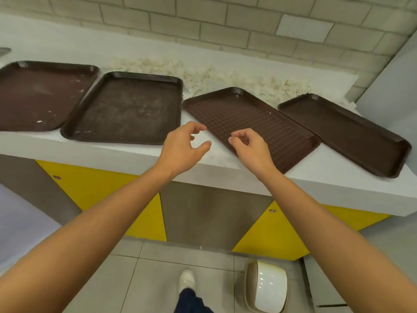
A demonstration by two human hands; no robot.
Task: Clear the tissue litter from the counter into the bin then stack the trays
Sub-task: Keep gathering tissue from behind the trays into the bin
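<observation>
Tissue litter (pixel 225 80) lies in a pale, blurred band along the back of the white worktop (pixel 126 152), behind the trays; single pieces are hard to tell apart, and part of the heap is hidden by the tray rims. Four brown trays sit in a row in front of it: the far-left tray (pixel 38 96) is cut off by the picture's edge, the second tray (pixel 126 109) lies just beside it, the gridded third tray (pixel 252 123) sits askew with a corner over the worktop's front edge, and the fourth tray (pixel 345 134) is tilted likewise. The bin (pixel 266 288) stands on the floor below, at the right, its swing lid white.

Both bare forearms reach forward. The left hand (pixel 182 147) hovers above the worktop between the second and third trays, fingers curled and apart, holding nothing. The right hand (pixel 250 145) hangs over the third tray's near corner, fingers loosely curled and empty.
</observation>
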